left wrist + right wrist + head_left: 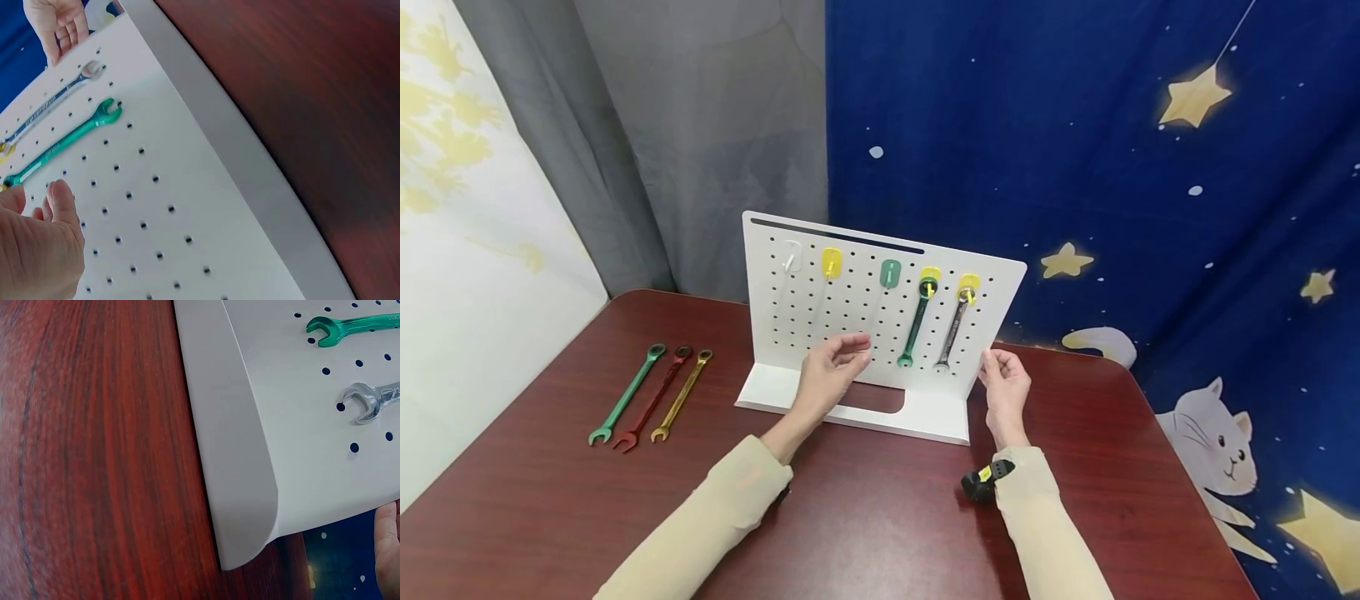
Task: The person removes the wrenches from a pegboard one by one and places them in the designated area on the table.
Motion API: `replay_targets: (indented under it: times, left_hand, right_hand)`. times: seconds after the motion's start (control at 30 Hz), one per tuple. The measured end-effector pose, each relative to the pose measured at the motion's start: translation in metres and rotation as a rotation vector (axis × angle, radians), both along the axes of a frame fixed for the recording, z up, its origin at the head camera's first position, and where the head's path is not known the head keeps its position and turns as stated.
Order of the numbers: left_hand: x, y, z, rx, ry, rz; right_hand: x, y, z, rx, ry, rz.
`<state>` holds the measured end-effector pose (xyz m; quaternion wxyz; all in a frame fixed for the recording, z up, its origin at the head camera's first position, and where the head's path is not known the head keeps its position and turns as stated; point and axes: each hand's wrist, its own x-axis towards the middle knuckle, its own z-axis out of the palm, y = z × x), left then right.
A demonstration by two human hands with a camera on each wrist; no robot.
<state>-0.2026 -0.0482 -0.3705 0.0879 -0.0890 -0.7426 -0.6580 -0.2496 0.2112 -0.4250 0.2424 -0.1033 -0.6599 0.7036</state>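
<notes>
Across the bottom of the head view, two pale sleeves (pixel 715 508) reach forward over a dark reddish-brown table (pixel 887 517), with a black wrist device (pixel 985 479) at the right cuff. Left of centre, three wrenches lie side by side on the tabletop: a light green wrench (pixel 627 396), a red wrench (pixel 653 404) and a gold wrench (pixel 682 396), open ends toward the viewer. At centre, the left hand (pixel 833 375) hovers before a white pegboard (pixel 857 302), holding nothing, its fingers loosely bent and the thumb apart from them. Right of centre, the right hand (pixel 1006 385) pinches the board's right edge, thumb and fingertips close together. Standing mid-frame, the board carries five hooks in a row. From left come a clear hook (pixel 792 257), a yellow hook (pixel 831 263) and a green hook (pixel 890 273); then two more yellow ones, bearing a dark green wrench (pixel 914 325) and a silver wrench (pixel 953 333), both hanging open end down. Behind, grey curtain (pixel 737 108) fills the upper left and starry blue curtain (pixel 962 125) the upper right.
</notes>
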Motion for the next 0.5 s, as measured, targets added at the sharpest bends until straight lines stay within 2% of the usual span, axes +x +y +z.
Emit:
replay_targets:
  times: [0.13,0.5]
  left_hand:
    - [-0.014,0.014,-0.012,0.041,0.019,0.002]
    - [-0.025,0.037,-0.015,0.111,0.042,0.021]
  right_hand:
    - [0.0,0.0,0.0,0.017,-0.015,0.009]
    - [-0.002,0.002,-0.001,0.021,-0.014,0.015]
